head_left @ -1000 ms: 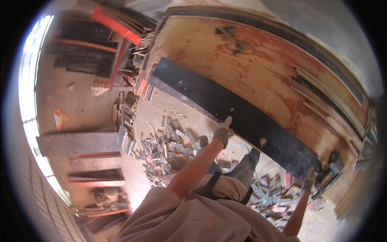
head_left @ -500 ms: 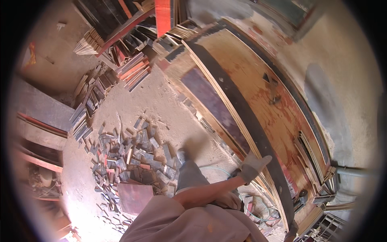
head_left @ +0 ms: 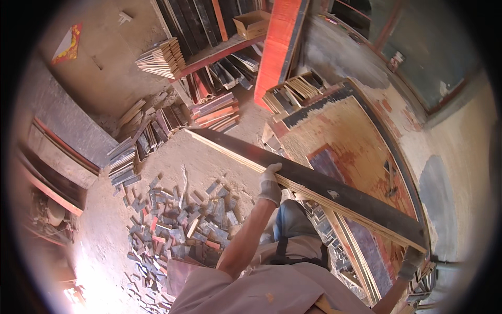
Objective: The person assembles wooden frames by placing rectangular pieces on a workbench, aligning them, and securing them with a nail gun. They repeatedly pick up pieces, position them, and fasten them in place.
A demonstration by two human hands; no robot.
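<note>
A long, dark-faced plywood plank (head_left: pixel 308 178) slants across in front of me, its pale layered edge toward me. Whether it is one board or several stacked I cannot tell. My gloved left hand (head_left: pixel 270 184) is closed on its near edge around the middle. At its right end my gloved right hand (head_left: pixel 411 262) grips from below, fingers partly hidden. Under the plank is a worn wooden worktable (head_left: pixel 361 123) with a dark border; a purplish board (head_left: pixel 372 246) lies on it. A hammer (head_left: pixel 391 179) rests near the table's far edge.
Small wood offcuts (head_left: pixel 198 217) lie heaped on the floor to my left. Beyond them stand board stacks (head_left: pixel 215 112) and a tall orange-red panel (head_left: pixel 277 52). An open cardboard box (head_left: pixel 252 24) sits on a shelf. The wall (head_left: pixel 460 157) runs along the table's far side.
The plank has swung away from the table's near edge, its far end going left over the floor. Both hands moved with it, and my view shifted.
</note>
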